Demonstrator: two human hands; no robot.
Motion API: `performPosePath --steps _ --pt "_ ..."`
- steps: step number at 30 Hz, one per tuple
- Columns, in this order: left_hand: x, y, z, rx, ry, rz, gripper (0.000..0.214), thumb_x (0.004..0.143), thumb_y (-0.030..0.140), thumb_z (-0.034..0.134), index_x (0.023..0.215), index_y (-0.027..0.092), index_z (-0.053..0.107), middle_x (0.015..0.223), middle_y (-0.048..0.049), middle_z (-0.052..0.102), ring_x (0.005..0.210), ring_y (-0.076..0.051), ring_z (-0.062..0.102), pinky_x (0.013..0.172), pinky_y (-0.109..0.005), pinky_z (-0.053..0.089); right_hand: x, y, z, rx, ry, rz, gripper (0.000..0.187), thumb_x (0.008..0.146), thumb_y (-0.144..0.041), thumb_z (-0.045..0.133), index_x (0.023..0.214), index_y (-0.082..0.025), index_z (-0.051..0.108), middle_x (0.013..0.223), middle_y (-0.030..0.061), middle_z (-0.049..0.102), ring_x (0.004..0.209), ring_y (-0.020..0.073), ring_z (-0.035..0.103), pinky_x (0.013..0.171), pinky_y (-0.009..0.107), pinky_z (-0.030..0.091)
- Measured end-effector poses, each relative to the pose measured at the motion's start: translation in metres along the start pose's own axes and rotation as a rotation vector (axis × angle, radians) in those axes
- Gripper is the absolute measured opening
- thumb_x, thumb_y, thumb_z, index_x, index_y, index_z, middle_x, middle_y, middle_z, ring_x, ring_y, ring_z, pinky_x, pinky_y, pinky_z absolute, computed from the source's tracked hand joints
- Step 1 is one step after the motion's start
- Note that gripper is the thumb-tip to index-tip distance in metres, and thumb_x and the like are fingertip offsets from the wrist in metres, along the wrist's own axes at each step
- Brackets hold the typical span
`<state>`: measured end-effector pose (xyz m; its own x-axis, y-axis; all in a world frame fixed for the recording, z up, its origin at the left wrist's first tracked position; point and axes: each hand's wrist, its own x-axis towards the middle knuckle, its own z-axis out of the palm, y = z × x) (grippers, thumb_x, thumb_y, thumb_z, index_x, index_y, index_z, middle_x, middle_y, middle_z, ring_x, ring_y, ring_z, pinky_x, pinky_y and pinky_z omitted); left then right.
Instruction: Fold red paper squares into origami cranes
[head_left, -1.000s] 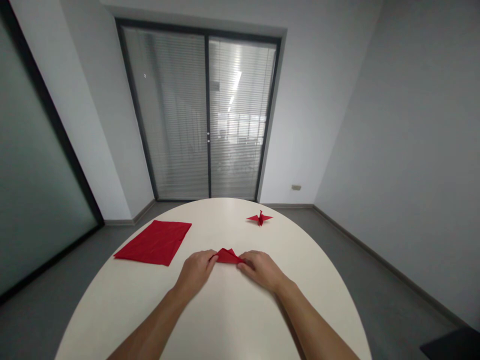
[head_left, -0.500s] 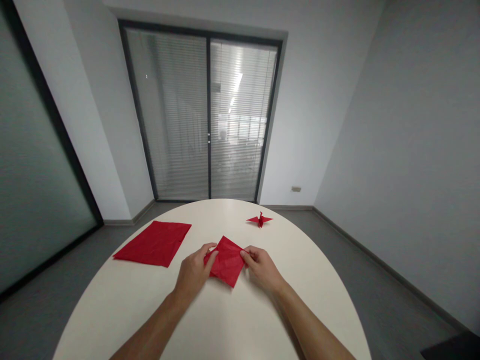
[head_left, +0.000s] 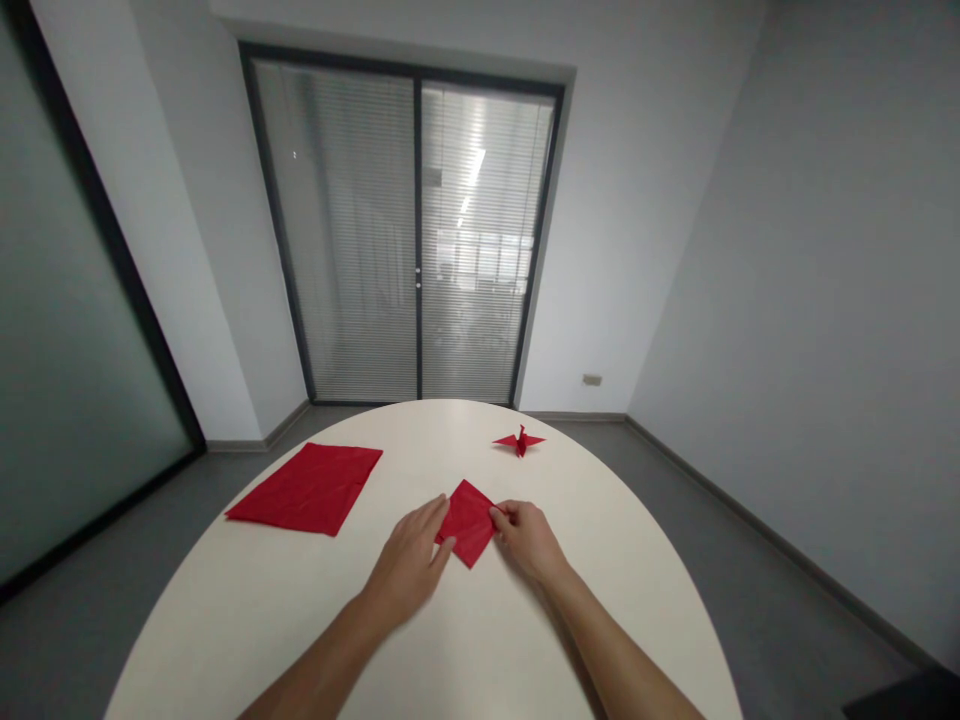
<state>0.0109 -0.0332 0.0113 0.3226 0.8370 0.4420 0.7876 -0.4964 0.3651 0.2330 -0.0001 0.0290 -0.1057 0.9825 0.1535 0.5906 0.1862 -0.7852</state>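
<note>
The left hand point(head_left: 409, 560), thumb and fingers spread, touches the small red paper point(head_left: 468, 520); the right hand point(head_left: 531, 540) pinches its right corner

Left hand point(head_left: 411, 552) spread, right hand point(head_left: 527, 535) in a pinch

Round cream table point(head_left: 450, 650); beyond table, dark-framed glazing point(head_left: 345, 240), slatted blinds point(head_left: 480, 340); right of table, pale wall point(head_left: 825, 280); grey floor point(head_left: 724, 570) below table.

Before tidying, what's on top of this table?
The table holds a large red sheet and a paper bird; a smaller red square is between the left hand and right hand. What they cover is hidden.
</note>
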Motion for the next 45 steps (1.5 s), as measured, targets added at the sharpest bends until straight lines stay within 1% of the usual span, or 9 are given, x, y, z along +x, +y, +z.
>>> performPosePath --steps 6,10,14,17,29,34,38,41,45 --pt "-0.007 0.004 0.007 0.086 -0.224 0.003 0.054 0.103 0.042 0.034 0.148 0.014 0.043 0.155 -0.0133 0.041 0.145 -0.026 0.035 0.119 -0.048 0.029 -0.003 -0.007 -0.007 -0.199 0.003 0.033 0.031 0.092 -0.031 0.050 0.095 -0.017 0.076 0.085 0.0086 0.075 0.078 0.0222 0.067 0.072 0.029 0.046" --pt "-0.007 0.005 0.004 0.104 -0.245 0.004 0.054 0.102 0.040 0.036 0.149 0.014 0.041 0.157 -0.0131 0.037 0.147 -0.027 0.032 0.120 -0.049 0.028 -0.009 -0.021 -0.009 -0.420 0.140 -0.154 0.036 0.093 -0.026 0.047 0.118 -0.014 0.071 0.120 0.0163 0.068 0.109 0.0285 0.062 0.098 0.038 0.044" --pt "-0.008 0.003 0.004 0.084 -0.254 0.071 0.051 0.101 0.031 0.036 0.150 0.018 0.040 0.157 -0.0097 0.038 0.147 -0.024 0.032 0.120 -0.047 0.029 -0.019 -0.030 0.007 -0.366 -0.078 -0.414 0.048 0.101 -0.030 0.034 0.142 -0.015 0.053 0.145 0.0130 0.053 0.133 0.0252 0.048 0.115 0.041 0.034" --pt "-0.007 0.001 0.004 0.065 -0.275 0.106 0.052 0.101 0.026 0.034 0.152 0.017 0.037 0.159 -0.0095 0.035 0.147 -0.023 0.031 0.120 -0.046 0.029 -0.023 -0.029 0.020 -0.461 -0.287 -0.391 0.059 0.103 -0.037 0.030 0.152 -0.007 0.035 0.158 0.0156 0.034 0.147 0.0282 0.028 0.122 0.046 0.021" --pt "-0.007 0.004 0.002 0.138 -0.348 0.050 0.054 0.102 0.031 0.028 0.152 0.012 0.035 0.160 -0.0119 0.030 0.149 -0.024 0.027 0.120 -0.047 0.025 -0.019 -0.021 0.001 -0.555 -0.408 -0.101 0.080 0.097 -0.063 0.032 0.158 -0.013 0.016 0.164 0.0091 0.010 0.152 0.0326 0.001 0.122 0.054 0.003" --pt "-0.007 -0.001 0.003 0.170 -0.307 0.016 0.054 0.102 0.033 0.029 0.153 0.015 0.034 0.159 -0.0122 0.031 0.149 -0.027 0.027 0.120 -0.052 0.023 -0.019 -0.013 -0.008 -0.529 -0.377 -0.212 0.079 0.097 -0.060 0.036 0.158 -0.014 0.018 0.165 0.0084 0.010 0.152 0.0315 -0.005 0.122 0.053 0.002" --pt "-0.005 -0.005 0.002 0.200 -0.234 -0.039 0.054 0.101 0.033 0.032 0.151 0.013 0.038 0.158 -0.0151 0.034 0.148 -0.029 0.027 0.119 -0.057 0.023 -0.019 -0.012 -0.005 -0.474 -0.415 -0.323 0.072 0.098 -0.052 0.039 0.157 -0.015 0.023 0.164 0.0086 0.018 0.153 0.0294 0.002 0.123 0.052 0.006" --pt "-0.004 -0.003 -0.001 0.160 -0.164 0.022 0.052 0.101 0.030 0.033 0.151 0.015 0.038 0.157 -0.0128 0.036 0.148 -0.026 0.029 0.120 -0.052 0.023 -0.019 -0.013 -0.001 -0.454 -0.407 -0.306 0.071 0.098 -0.052 0.040 0.157 -0.016 0.024 0.163 0.0095 0.020 0.152 0.0303 0.006 0.122 0.052 0.007" --pt "-0.004 -0.001 -0.004 0.045 -0.237 0.101 0.050 0.100 0.026 0.036 0.148 0.018 0.044 0.154 -0.0095 0.043 0.144 -0.023 0.037 0.119 -0.046 0.030 -0.018 -0.013 -0.002 -0.444 -0.405 -0.300 0.072 0.096 -0.052 0.043 0.157 -0.016 0.025 0.163 0.0098 0.020 0.152 0.0319 0.007 0.122 0.053 0.008"
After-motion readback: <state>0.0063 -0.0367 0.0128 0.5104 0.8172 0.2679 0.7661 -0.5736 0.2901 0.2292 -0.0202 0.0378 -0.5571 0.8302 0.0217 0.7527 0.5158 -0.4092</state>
